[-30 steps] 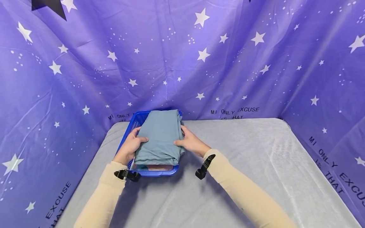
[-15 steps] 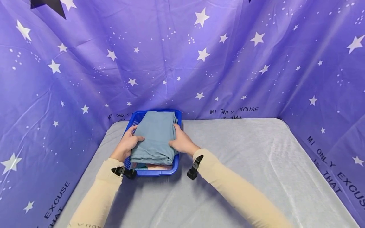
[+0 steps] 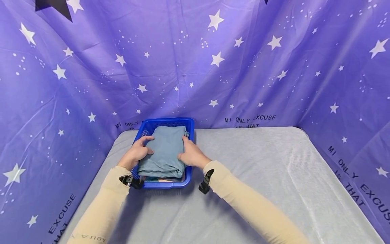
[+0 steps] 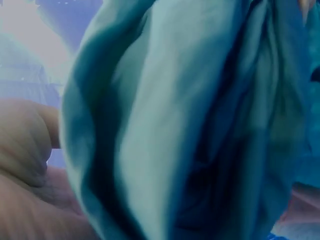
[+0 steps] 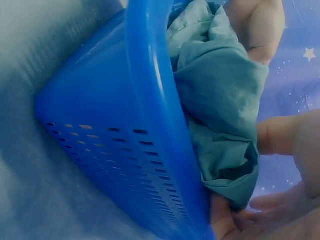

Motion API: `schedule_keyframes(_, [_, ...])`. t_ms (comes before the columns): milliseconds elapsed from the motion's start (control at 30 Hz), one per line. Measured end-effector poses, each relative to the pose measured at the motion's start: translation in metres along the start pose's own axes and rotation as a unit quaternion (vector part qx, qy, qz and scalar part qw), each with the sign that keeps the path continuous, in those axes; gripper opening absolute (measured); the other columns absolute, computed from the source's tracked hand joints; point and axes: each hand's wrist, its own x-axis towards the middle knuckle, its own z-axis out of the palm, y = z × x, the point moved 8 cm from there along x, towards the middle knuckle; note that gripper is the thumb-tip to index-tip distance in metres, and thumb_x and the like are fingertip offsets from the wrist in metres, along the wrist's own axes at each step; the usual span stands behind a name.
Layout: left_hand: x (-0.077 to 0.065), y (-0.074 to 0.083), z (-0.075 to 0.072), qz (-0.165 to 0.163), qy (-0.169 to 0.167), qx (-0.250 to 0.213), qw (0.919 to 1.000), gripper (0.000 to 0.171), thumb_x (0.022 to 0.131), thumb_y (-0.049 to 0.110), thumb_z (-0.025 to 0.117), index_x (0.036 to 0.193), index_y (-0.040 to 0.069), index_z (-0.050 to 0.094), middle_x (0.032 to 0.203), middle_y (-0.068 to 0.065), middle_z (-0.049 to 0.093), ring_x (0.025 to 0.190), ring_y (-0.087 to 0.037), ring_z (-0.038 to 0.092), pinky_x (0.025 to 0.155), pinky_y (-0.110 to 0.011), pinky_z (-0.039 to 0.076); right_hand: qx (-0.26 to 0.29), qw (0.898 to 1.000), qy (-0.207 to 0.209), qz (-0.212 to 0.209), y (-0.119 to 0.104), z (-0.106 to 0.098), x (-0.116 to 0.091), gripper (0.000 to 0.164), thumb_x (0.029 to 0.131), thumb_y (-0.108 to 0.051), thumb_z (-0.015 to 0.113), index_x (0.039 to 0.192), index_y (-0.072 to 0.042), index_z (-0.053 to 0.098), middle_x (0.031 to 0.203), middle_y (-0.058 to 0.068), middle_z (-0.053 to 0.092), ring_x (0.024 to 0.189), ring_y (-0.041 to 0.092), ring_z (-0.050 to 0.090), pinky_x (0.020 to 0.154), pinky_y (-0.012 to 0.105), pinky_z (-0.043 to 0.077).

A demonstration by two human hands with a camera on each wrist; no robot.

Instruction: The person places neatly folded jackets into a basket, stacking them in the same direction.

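A folded grey-teal garment [image 3: 164, 149] lies inside the blue plastic basket [image 3: 170, 185], its near folded edge facing me. My left hand [image 3: 136, 153] holds its left side, thumb and forefinger on the top layer. On the opposite side my right hand [image 3: 192, 153] grips the edge; in the right wrist view the thumb [image 5: 277, 135] is over the cloth [image 5: 220, 90] and fingertips go under it, next to the basket rim. Loose layers of the cloth [image 4: 165, 120] fill the left wrist view and hide most of the left fingers.
Other folded fabric, partly pinkish and green, shows under the garment at the basket's near end. The basket stands on a grey cloth-covered table [image 3: 250, 176], near its back left corner. A purple star-printed curtain [image 3: 195, 67] rises behind and on both sides.
Both hands have moved left and lowered the garment into the basket, so the basket's far and right rims now show. The left forefinger has come onto the top of the cloth.
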Motion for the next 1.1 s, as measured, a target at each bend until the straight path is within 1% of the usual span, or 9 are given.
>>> schedule_keyframes(167, [0.002,-0.001,0.002,-0.013,-0.014,0.042,0.999,0.06,0.095,-0.003,0.056,0.152,0.008,0.043,0.167,-0.027,0.018,0.143,-0.046,0.035,0.109,-0.059,0.041,-0.044,0.999,0.003,-0.028,-0.004,0.004,-0.002,0.08,0.095,-0.019,0.067,0.162,-0.008,0.025,0.164,0.02,0.033,0.152,0.035,0.032,0.123,0.05,0.032])
schedule_keyframes(233, [0.003,-0.001,0.003,-0.012,-0.017,0.057,0.9981,0.059,0.093,-0.004,0.057,0.15,0.006,0.045,0.163,-0.03,0.024,0.139,-0.045,0.039,0.108,-0.058,0.042,-0.076,0.996,0.011,-0.043,-0.005,0.005,-0.004,0.076,0.094,-0.02,0.068,0.159,-0.007,0.031,0.161,0.021,0.036,0.149,0.037,0.033,0.123,0.05,0.031])
schedule_keyframes(333, [0.004,-0.001,0.006,-0.002,-0.029,0.087,0.9958,0.057,0.092,-0.002,0.061,0.147,0.004,0.047,0.162,-0.032,0.025,0.144,-0.046,0.033,0.113,-0.06,0.038,-0.113,0.991,0.02,-0.064,-0.006,0.006,-0.006,0.071,0.092,-0.021,0.071,0.154,-0.006,0.04,0.156,0.021,0.041,0.142,0.038,0.037,0.119,0.05,0.032])
schedule_keyframes(467, [0.003,0.001,0.01,0.016,-0.05,0.131,0.9899,0.056,0.092,0.006,0.066,0.146,0.002,0.049,0.165,-0.03,0.022,0.153,-0.047,0.02,0.12,-0.063,0.027,-0.129,0.988,0.028,-0.08,-0.006,0.007,-0.009,0.064,0.091,-0.02,0.072,0.149,-0.008,0.048,0.152,0.019,0.042,0.136,0.037,0.037,0.114,0.05,0.033])
schedule_keyframes(667, [-0.002,0.004,0.02,0.029,-0.077,0.199,0.9766,0.067,0.094,0.021,0.069,0.152,0.003,0.041,0.162,-0.034,0.021,0.15,-0.05,0.022,0.116,-0.066,0.03,-0.165,0.981,0.031,-0.1,-0.004,0.01,-0.012,0.045,0.094,-0.022,0.07,0.136,-0.012,0.06,0.145,0.012,0.048,0.13,0.033,0.041,0.108,0.047,0.035])
schedule_keyframes(800, [-0.003,0.006,0.026,0.028,-0.081,0.253,0.9638,0.075,0.094,0.03,0.071,0.157,0.008,0.037,0.162,-0.035,0.01,0.149,-0.055,0.018,0.113,-0.071,0.03,-0.209,0.971,0.025,-0.112,-0.002,0.013,-0.014,0.029,0.098,-0.026,0.065,0.124,-0.014,0.066,0.142,0.007,0.055,0.129,0.03,0.044,0.105,0.046,0.037])
schedule_keyframes(900, [-0.005,0.009,0.031,0.038,-0.08,0.309,0.9469,0.076,0.093,0.034,0.073,0.156,0.011,0.039,0.165,-0.033,0.003,0.15,-0.06,0.012,0.111,-0.077,0.027,-0.23,0.965,0.026,-0.124,0.0,0.013,-0.015,0.025,0.099,-0.027,0.063,0.12,-0.014,0.069,0.143,0.005,0.057,0.131,0.029,0.046,0.108,0.048,0.037])
schedule_keyframes(1033, [-0.009,0.011,0.038,0.049,-0.093,0.38,0.919,0.073,0.092,0.037,0.074,0.154,0.015,0.044,0.168,-0.029,0.006,0.15,-0.059,0.011,0.108,-0.079,0.028,-0.192,0.966,0.053,-0.163,0.002,0.008,-0.021,0.022,0.097,-0.021,0.063,0.114,-0.011,0.072,0.137,0.005,0.064,0.129,0.028,0.051,0.111,0.049,0.038])
schedule_keyframes(1100, [-0.012,0.011,0.041,0.047,-0.1,0.397,0.9112,0.07,0.093,0.038,0.073,0.154,0.017,0.046,0.168,-0.026,0.012,0.151,-0.056,0.013,0.109,-0.078,0.031,-0.155,0.967,0.07,-0.191,0.004,0.003,-0.025,0.019,0.095,-0.017,0.063,0.11,-0.01,0.073,0.131,0.005,0.067,0.125,0.026,0.054,0.111,0.047,0.039])
